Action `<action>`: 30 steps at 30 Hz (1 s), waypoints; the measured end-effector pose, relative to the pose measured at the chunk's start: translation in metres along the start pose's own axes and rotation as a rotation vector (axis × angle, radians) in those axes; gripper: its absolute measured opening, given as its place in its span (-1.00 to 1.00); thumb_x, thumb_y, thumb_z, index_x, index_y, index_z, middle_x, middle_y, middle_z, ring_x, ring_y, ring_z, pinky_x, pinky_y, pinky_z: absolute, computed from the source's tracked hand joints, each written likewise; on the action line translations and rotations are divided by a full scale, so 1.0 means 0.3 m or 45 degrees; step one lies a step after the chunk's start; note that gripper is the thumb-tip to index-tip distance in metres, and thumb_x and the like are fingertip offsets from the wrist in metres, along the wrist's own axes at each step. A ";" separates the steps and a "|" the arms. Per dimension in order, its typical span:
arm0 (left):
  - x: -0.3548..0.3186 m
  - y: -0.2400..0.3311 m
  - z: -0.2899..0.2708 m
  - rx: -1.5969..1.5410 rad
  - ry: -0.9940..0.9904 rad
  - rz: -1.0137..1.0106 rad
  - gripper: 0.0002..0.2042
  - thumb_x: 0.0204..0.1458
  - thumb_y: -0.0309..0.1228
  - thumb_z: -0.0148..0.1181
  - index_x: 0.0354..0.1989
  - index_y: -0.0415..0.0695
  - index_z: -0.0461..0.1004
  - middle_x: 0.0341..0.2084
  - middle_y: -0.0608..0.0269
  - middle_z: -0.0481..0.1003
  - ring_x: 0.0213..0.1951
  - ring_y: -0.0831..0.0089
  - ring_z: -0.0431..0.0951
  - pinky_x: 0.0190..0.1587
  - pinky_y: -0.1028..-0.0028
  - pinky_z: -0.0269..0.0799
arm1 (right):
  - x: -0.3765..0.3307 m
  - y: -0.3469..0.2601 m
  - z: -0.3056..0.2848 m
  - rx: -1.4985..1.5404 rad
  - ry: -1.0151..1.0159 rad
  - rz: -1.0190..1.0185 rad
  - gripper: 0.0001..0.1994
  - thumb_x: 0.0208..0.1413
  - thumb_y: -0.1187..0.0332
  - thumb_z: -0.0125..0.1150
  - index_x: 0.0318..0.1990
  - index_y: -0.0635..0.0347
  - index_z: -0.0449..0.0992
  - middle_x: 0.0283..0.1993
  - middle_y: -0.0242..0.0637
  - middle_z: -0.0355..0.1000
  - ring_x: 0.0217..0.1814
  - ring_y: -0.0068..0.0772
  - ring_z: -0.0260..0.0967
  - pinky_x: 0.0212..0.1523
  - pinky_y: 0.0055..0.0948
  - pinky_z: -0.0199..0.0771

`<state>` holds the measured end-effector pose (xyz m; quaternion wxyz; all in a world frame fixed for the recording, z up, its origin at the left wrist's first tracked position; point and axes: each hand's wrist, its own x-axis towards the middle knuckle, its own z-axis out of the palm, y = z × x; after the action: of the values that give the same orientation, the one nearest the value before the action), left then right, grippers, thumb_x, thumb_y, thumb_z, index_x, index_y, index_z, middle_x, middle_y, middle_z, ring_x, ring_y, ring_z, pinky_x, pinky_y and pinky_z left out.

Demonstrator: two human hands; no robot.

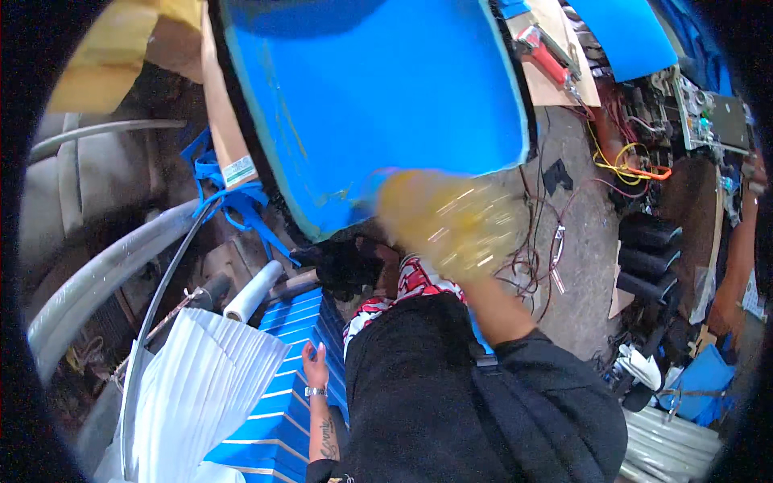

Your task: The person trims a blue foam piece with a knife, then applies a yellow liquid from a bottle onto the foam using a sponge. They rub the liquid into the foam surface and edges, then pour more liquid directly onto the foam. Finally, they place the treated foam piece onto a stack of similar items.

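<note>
A broad blue panel [386, 88] with a dark border and a pale, yellow-stained rim lies in front of me. My right hand [443, 213] is over its near right edge, smeared by motion. A glistening yellow, plastic-like covering or object hides the fingers, so I cannot tell whether they grip anything. Lower left, my left hand [315, 366], with a watch at the wrist, hangs with its fingers apart and nothing in it. Beside it is a blue, white-striped stack [278, 402]. Pleated white sheeting [201, 378] lies farther left.
A red-handled air tool [547, 64] rests on a board at the far right. Hoses and cables [527, 258] trail over the floor. Black rolls [648, 258] stand to the right. Blue straps [229, 197], a white roll [254, 291] and a curved clear tube [121, 266] are on the left.
</note>
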<state>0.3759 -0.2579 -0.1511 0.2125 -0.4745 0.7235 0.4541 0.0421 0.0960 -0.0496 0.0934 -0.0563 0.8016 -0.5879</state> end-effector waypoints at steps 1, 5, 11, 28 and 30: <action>0.008 -0.015 0.003 -0.024 -0.027 -0.013 -0.47 0.00 -0.17 0.19 0.05 -0.25 0.25 -0.02 0.01 0.33 0.01 0.30 0.34 0.04 0.37 0.26 | 0.006 -0.036 0.076 0.131 -0.011 -0.056 -0.59 0.15 0.10 -0.11 0.06 0.11 0.35 0.01 -0.21 0.38 0.06 -0.25 0.30 0.10 -0.33 0.23; 0.023 -0.005 -0.010 -0.098 -0.008 0.053 -0.46 -0.01 -0.18 0.21 0.08 -0.22 0.23 -0.03 0.07 0.33 -0.03 0.36 0.34 0.00 0.43 0.28 | 0.035 -0.090 0.159 0.395 -0.044 -0.169 -0.57 0.15 0.09 -0.14 0.03 0.19 0.38 -0.01 -0.20 0.39 0.05 -0.27 0.31 0.10 -0.35 0.23; -0.003 0.127 -0.016 0.098 -0.028 -0.016 -0.43 -0.01 -0.13 0.20 0.12 -0.13 0.21 -0.01 0.03 0.32 -0.07 0.34 0.39 -0.06 0.42 0.31 | -0.053 0.078 -0.243 -0.229 0.075 0.108 -0.58 0.13 0.13 -0.10 0.02 0.24 0.38 -0.02 -0.19 0.40 0.04 -0.29 0.32 0.09 -0.37 0.25; 0.058 0.090 0.014 0.127 -0.010 0.071 -0.42 0.01 -0.15 0.17 0.13 -0.21 0.18 0.02 -0.04 0.30 -0.10 0.28 0.41 -0.06 0.37 0.32 | -0.031 0.040 -0.390 1.115 0.358 0.275 -0.51 -0.12 0.37 0.24 0.05 0.25 0.34 -0.02 -0.21 0.39 -0.02 -0.37 0.35 -0.01 -0.39 0.36; 0.054 0.075 0.025 0.131 -0.003 0.069 -0.41 0.00 -0.14 0.17 0.13 -0.22 0.18 0.03 -0.05 0.30 -0.05 0.23 0.39 -0.01 0.35 0.30 | -0.036 0.044 -0.331 1.244 0.427 0.315 -0.43 -0.20 0.37 0.31 0.06 0.23 0.32 -0.03 -0.21 0.39 -0.05 -0.35 0.36 -0.05 -0.38 0.38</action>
<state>0.3476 -0.2564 -0.1566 0.2252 -0.4428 0.7581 0.4225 0.0313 0.1946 -0.0322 0.0478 0.1834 0.4388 -0.8784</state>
